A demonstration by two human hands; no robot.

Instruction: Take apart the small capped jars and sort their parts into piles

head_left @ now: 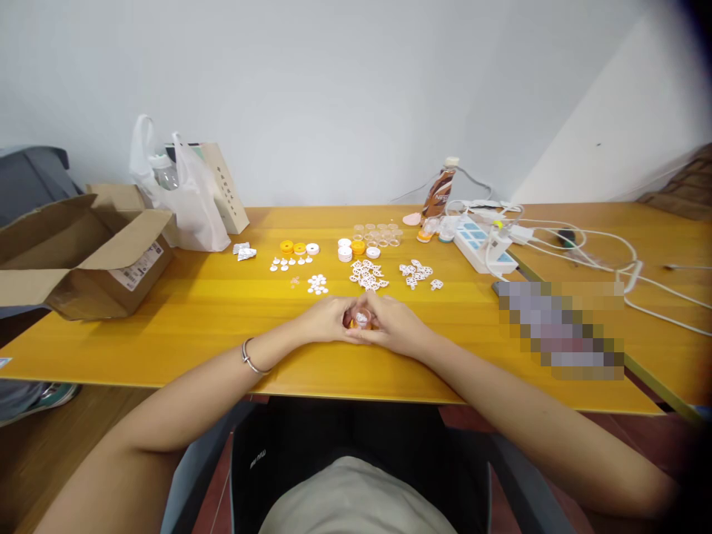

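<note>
Low over the table's near half, my left hand [331, 319] and my right hand [392, 323] meet around a small clear plastic container [363, 319]. Fingers of both hands are closed on it; an orange part shows at its lower left and something white inside. Just beyond my hands lie white openwork pieces [367, 276], with a smaller group of the same [416, 273] to the right. White round discs [318, 284] and white stemmed pieces [283, 264] are spread to the left. Behind them stand orange lids [286, 247], white lids [345, 252] and rows of clear cups [383, 236].
An open cardboard box [127, 274] and a white plastic bag [194, 200] occupy the left. Toward the back right are a drink bottle [439, 191], two finished-looking clear containers [437, 230], a power strip [483, 245] and loose white cables [589, 259]. A blurred-out dark object [556, 326] lies at right.
</note>
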